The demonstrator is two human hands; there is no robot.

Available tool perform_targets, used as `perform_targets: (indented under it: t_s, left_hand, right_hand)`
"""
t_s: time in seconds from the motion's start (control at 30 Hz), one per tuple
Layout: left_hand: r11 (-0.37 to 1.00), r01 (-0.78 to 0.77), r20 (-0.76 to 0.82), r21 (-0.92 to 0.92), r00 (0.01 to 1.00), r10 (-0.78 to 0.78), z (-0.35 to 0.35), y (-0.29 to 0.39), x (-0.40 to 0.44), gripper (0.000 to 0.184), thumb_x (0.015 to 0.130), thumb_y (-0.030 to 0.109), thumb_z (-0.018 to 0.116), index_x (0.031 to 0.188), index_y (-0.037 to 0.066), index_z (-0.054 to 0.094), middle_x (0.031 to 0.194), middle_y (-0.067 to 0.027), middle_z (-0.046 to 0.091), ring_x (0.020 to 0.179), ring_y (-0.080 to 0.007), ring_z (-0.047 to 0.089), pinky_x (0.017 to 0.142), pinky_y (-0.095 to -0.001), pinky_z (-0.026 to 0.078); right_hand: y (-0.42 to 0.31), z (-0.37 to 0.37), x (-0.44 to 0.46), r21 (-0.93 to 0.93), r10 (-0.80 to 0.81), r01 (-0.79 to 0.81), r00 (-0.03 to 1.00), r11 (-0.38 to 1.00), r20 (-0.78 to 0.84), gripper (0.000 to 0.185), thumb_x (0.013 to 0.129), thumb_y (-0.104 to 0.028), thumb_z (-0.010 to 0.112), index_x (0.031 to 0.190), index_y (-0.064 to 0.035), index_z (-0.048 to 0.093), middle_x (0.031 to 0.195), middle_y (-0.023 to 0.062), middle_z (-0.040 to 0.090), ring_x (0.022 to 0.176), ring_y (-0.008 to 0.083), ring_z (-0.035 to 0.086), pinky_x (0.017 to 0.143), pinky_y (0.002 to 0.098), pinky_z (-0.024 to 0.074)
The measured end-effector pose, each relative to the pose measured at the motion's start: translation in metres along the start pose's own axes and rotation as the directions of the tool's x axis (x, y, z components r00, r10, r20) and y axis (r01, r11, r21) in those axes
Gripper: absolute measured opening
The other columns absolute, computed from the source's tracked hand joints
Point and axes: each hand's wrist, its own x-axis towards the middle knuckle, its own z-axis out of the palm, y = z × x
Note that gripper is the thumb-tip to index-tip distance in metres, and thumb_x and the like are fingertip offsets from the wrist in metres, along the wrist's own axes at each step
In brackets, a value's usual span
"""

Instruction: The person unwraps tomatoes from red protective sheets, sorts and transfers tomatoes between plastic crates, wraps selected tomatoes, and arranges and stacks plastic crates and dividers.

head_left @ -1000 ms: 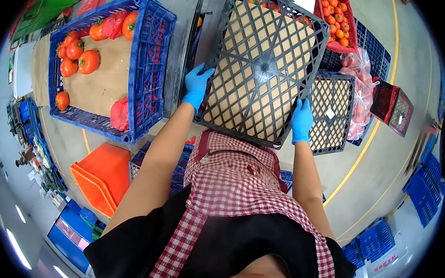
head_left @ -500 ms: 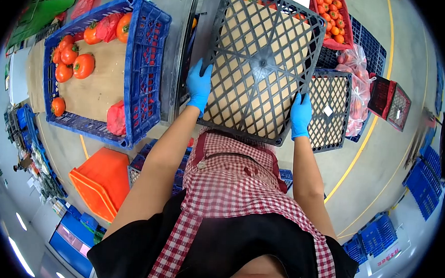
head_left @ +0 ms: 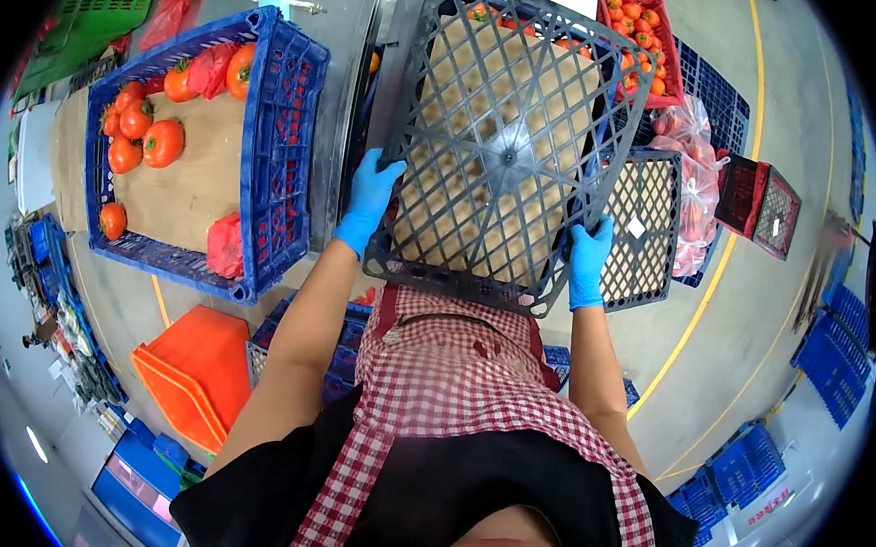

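Note:
A black lattice crate is held between my two hands, its grid face turned up toward me. My left hand, in a blue glove, grips its left edge. On the opposite side my right hand, gloved too, grips the lower right edge with the thumb up. Brown cardboard shows through and above the grid, with a few red tomatoes peeking out at its far end. How far the fingers wrap under the crate is hidden.
On my left stands a blue crate with tomatoes on cardboard. An orange bin sits below it. To the right are another black lattice crate, bagged produce and a red crate of tomatoes.
The black lattice crate has come toward me and looks larger, separating from the cardboard behind it. Both my hands moved down with it, the left one also shifting left.

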Motion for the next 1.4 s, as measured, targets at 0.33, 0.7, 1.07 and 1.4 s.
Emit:
perform_targets:
  t_s: [0.33, 0.7, 1.07, 1.4]
  left_hand:
    - [0.969, 0.189, 0.277, -0.157, 0.950, -0.141, -0.011, 0.006, 0.017, 0.033, 0.082, 0.010, 0.061, 0.113, 0.001, 0.054, 0.105, -0.0067, 0.059, 0.093, -0.0168, 0.055, 0.083, -0.0290, 0.044]
    - [0.996, 0.003, 0.122, -0.086, 0.993, 0.008, -0.001, 0.020, 0.016, 0.028, 0.080, 0.003, 0.061, 0.108, -0.001, 0.056, 0.097, -0.0078, 0.061, 0.088, -0.0198, 0.057, 0.081, -0.0317, 0.045]
    - [0.936, -0.254, -0.066, 0.243, 0.959, 0.277, 0.000, -0.006, 0.003, 0.036, 0.081, 0.013, 0.064, 0.114, 0.002, 0.057, 0.118, -0.0136, 0.054, 0.102, -0.0284, 0.056, 0.086, -0.0380, 0.045]
    - [0.926, -0.301, -0.091, 0.226, 0.940, 0.328, 0.004, -0.014, 0.012, 0.037, 0.082, 0.013, 0.065, 0.115, -0.001, 0.057, 0.122, -0.0150, 0.052, 0.108, -0.0280, 0.053, 0.092, -0.0352, 0.042]
  right_hand:
    - [-0.020, -0.002, 0.011, 0.130, 0.220, -0.246, 0.957, 0.960, 0.188, 0.031, 0.073, 0.005, 0.050, 0.103, -0.0022, 0.053, 0.093, 0.0047, 0.060, 0.079, 0.0145, 0.056, 0.072, 0.0261, 0.0458]
    - [-0.016, 0.012, 0.012, 0.167, 0.089, -0.110, 0.988, 0.980, 0.126, 0.025, 0.077, 0.004, 0.052, 0.100, -0.0044, 0.054, 0.085, 0.0020, 0.058, 0.071, 0.0107, 0.053, 0.062, 0.0238, 0.0446]
    - [-0.009, 0.011, 0.005, 0.005, -0.088, 0.088, 0.995, 0.996, 0.045, 0.030, 0.076, 0.004, 0.053, 0.106, 0.0021, 0.053, 0.097, 0.0075, 0.061, 0.082, 0.0155, 0.056, 0.074, 0.0274, 0.0458]
    - [0.023, 0.011, 0.019, -0.137, -0.119, 0.130, 0.989, 0.982, 0.082, 0.047, 0.085, -0.004, 0.056, 0.129, 0.0037, 0.042, 0.122, 0.0158, 0.052, 0.110, 0.0250, 0.050, 0.097, 0.0342, 0.0371]
